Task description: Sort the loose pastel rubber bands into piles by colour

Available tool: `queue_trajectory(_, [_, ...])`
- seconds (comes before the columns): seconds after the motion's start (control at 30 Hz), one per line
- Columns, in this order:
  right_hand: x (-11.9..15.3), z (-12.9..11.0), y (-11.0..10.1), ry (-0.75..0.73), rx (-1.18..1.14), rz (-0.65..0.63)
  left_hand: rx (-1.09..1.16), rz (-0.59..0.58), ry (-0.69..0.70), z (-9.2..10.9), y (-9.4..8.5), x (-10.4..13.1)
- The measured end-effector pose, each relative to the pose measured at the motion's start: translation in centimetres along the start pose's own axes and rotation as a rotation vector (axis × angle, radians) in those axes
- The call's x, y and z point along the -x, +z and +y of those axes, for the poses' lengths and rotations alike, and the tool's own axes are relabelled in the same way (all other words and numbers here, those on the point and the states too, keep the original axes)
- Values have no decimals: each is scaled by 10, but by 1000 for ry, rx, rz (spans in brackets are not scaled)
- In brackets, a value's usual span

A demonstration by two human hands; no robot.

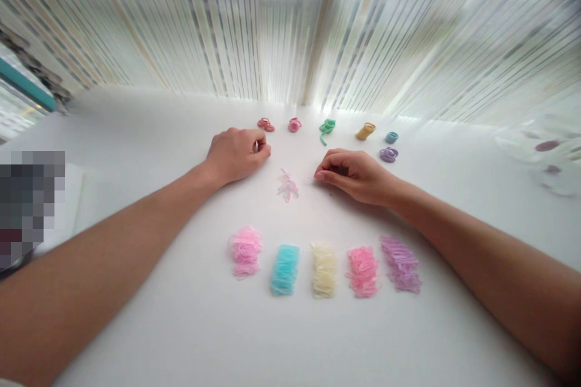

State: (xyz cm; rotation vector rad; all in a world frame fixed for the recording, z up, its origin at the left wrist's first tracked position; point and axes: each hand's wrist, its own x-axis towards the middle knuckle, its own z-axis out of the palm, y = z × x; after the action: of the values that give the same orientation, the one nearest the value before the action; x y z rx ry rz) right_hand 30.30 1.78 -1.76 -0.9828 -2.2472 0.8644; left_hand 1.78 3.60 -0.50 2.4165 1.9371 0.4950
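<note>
My right hand [356,175] pinches a thin, pale pink rubber band [308,181] between thumb and forefinger, low over the white table. Just left of those fingertips lies a small loose heap of pale pink and whitish rubber bands [288,186]. On the heap's far left side my left hand [239,154] rests on the table, its fingers curled and the tips together. Whether anything thin is between them I cannot make out. Nearer to me is a row of banded piles: light pink [246,251], turquoise [285,270], cream [324,272], coral pink [363,272] and purple [401,264].
Along the back of the white table [181,326] are small coiled bands: red [265,125], pink [295,125], green [327,128], yellow [365,131], blue [391,138] and purple [389,154]. A striped string curtain [227,24] hangs behind. A blurred-out object [27,211] stands at left.
</note>
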Motion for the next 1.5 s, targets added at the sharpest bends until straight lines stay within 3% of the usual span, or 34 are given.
queue_trajectory(0.5, [-2,1,-1,-55,43,-5,-38,-20,-33,2,-3,-2])
queue_trajectory(1.5, [1,-3,1,15,-66,21,-17,-14,-4,0,-2,-1])
